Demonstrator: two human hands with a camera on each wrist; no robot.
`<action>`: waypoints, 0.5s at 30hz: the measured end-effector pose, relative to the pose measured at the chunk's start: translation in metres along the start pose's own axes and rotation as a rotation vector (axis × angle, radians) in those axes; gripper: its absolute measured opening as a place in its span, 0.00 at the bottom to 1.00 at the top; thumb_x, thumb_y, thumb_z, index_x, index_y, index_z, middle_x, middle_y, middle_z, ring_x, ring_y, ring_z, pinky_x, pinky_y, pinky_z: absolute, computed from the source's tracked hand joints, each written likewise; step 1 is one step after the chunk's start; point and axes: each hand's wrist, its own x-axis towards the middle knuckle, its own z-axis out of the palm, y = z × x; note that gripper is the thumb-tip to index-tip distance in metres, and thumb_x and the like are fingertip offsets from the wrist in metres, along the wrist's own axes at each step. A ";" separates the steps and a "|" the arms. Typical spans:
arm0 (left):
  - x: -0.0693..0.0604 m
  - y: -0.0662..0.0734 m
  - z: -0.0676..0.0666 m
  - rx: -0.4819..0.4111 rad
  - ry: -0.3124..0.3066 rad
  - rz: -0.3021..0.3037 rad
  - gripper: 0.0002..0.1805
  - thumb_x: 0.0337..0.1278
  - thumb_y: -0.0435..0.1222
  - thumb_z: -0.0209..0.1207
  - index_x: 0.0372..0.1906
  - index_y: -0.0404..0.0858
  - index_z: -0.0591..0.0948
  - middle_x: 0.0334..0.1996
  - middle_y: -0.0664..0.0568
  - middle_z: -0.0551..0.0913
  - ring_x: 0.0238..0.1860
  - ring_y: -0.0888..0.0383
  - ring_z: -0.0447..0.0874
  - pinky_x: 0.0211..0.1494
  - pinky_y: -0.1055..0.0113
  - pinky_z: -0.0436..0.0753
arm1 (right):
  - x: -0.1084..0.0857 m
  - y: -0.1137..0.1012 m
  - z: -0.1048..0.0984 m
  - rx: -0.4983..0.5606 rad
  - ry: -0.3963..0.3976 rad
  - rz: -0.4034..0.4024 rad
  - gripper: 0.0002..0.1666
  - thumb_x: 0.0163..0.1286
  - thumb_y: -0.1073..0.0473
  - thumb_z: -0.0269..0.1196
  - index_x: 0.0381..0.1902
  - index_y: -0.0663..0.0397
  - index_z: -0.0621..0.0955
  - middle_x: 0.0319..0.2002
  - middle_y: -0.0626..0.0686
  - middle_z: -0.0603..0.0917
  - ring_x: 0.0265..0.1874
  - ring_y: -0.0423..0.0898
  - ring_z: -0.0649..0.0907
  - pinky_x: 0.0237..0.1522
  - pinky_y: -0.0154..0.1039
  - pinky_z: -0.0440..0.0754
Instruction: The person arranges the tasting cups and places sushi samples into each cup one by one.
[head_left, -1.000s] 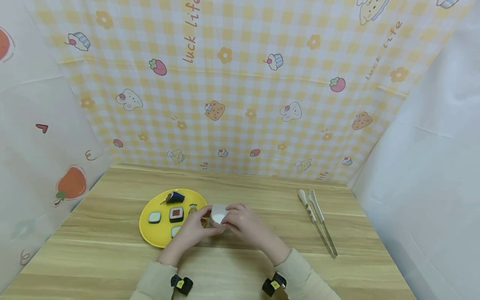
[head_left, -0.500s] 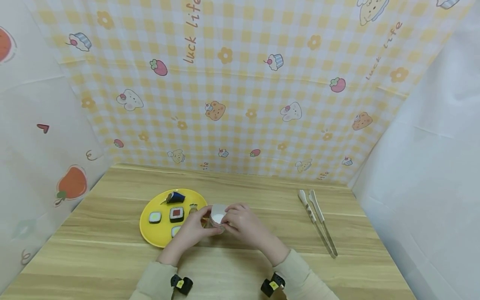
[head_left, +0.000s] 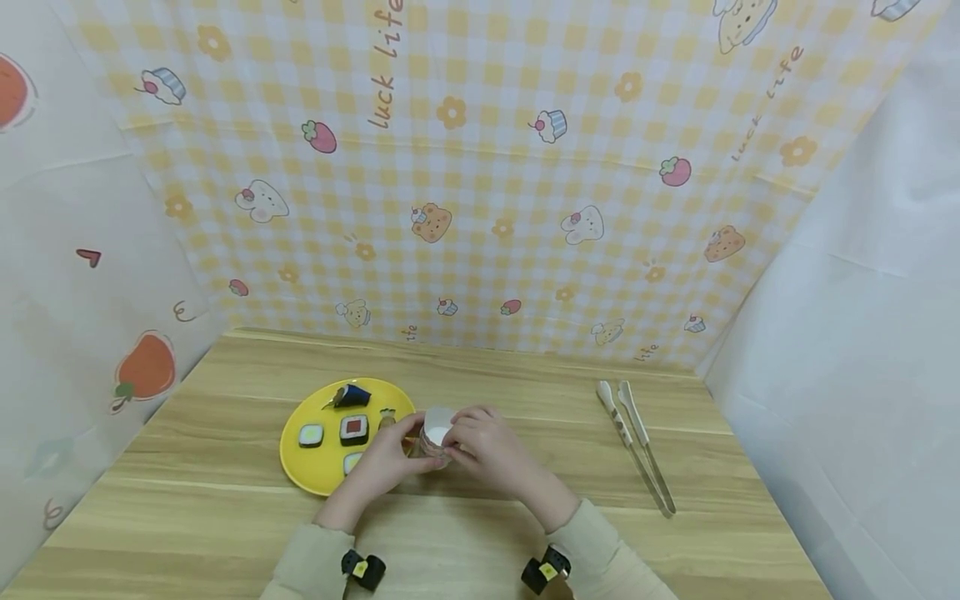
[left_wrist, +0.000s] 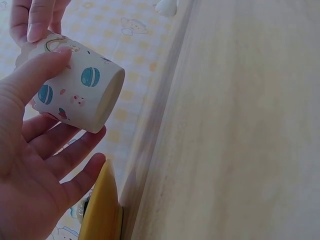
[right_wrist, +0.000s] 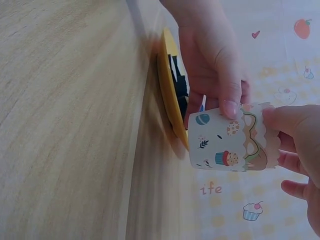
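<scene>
Nested paper baking cups (head_left: 438, 433) with scalloped rims are held between both hands, a little right of a yellow plate. Printed cupcakes and macarons cover the outer cup's side (right_wrist: 220, 137) in the right wrist view. My left hand (head_left: 386, 458) grips the outer cup, thumb on one side and fingers on the other. In the left wrist view, the cup's flat base (left_wrist: 110, 102) faces away from the rim. My right hand (head_left: 487, 443) pinches the scalloped rim with thumb and fingers. How many cups are nested I cannot tell.
The yellow plate (head_left: 296, 471) lies at left, partly behind the left hand. On it are several sushi pieces, including a roll with a red centre (head_left: 354, 429) and a dark cone-shaped hand roll (head_left: 351, 395). Metal tongs (head_left: 637, 450) lie at right on the wooden table (head_left: 510, 533).
</scene>
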 end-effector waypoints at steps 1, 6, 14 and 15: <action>0.000 0.000 0.000 -0.003 -0.001 0.000 0.38 0.43 0.47 0.73 0.61 0.39 0.74 0.50 0.55 0.80 0.49 0.56 0.75 0.53 0.53 0.76 | 0.000 0.000 0.000 0.000 0.004 -0.002 0.03 0.62 0.57 0.68 0.34 0.47 0.85 0.35 0.42 0.84 0.50 0.43 0.78 0.59 0.41 0.69; 0.000 0.000 0.000 -0.011 0.002 -0.012 0.37 0.43 0.46 0.74 0.61 0.39 0.74 0.49 0.54 0.80 0.49 0.56 0.76 0.54 0.53 0.76 | 0.001 0.002 -0.001 0.005 0.040 -0.026 0.02 0.62 0.58 0.69 0.33 0.48 0.84 0.35 0.43 0.84 0.49 0.44 0.79 0.58 0.41 0.70; 0.000 0.001 -0.002 -0.005 0.010 -0.042 0.37 0.42 0.45 0.74 0.60 0.39 0.75 0.48 0.54 0.80 0.49 0.56 0.76 0.55 0.53 0.76 | 0.005 0.005 -0.005 0.013 0.097 -0.063 0.03 0.60 0.59 0.69 0.33 0.49 0.84 0.35 0.43 0.85 0.49 0.45 0.79 0.57 0.44 0.73; 0.000 0.001 -0.002 -0.002 0.011 -0.043 0.37 0.42 0.45 0.74 0.60 0.39 0.75 0.48 0.55 0.80 0.49 0.56 0.76 0.55 0.53 0.76 | 0.006 0.005 -0.006 0.015 0.103 -0.064 0.03 0.61 0.60 0.69 0.33 0.49 0.84 0.35 0.43 0.85 0.49 0.45 0.79 0.57 0.44 0.73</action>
